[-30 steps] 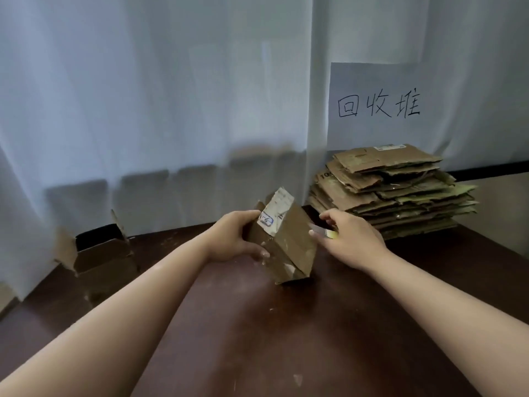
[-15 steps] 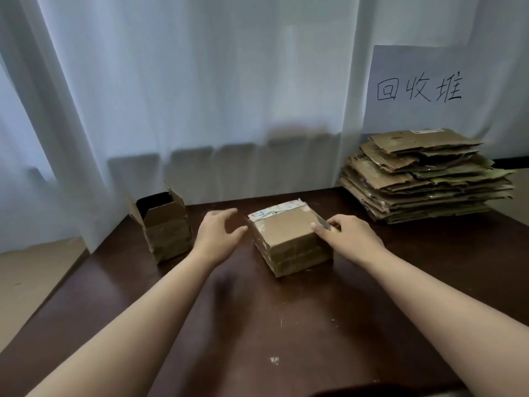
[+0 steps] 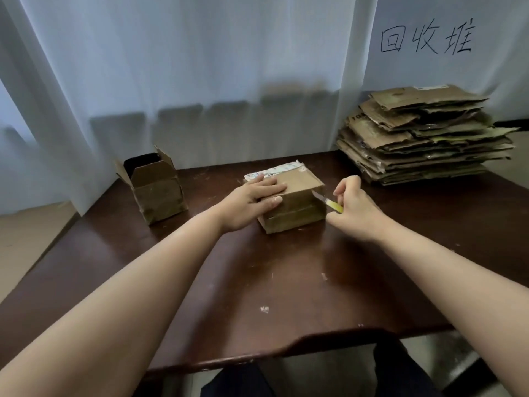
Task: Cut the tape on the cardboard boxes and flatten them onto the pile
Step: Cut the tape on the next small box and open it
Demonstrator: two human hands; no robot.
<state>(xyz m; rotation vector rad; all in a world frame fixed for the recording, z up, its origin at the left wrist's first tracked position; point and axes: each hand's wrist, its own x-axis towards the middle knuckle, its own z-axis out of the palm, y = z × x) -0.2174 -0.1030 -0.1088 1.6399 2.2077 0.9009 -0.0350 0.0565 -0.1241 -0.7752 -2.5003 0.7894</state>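
Two hands are seen at work on a closed cardboard box (image 3: pixel 297 196) near the middle of the dark wooden table (image 3: pixel 257 282). A small knife (image 3: pixel 329 202) with a yellow handle is pinched in the grip of the right hand (image 3: pixel 353 207), fingers and thumb curled round the handle, and its blade is pointed at the upper right corner of the box's near side, at or just beside the cardboard; contact cannot be told for certain. The left hand (image 3: pixel 252 200) is laid flat on the box's top, fingers straight and spread, the thumb lying over the near top edge. A white label is seen along the far edge of the top. To the left, well apart, a second box (image 3: pixel 156 190) is stood upright with its top flaps open. At the far right corner of the table, the pile (image 3: pixel 423 138) of flattened cardboard is stacked. Behind it, a paper sign (image 3: pixel 426 40) with handwritten characters is hung against a pale curtain (image 3: pixel 186 67).
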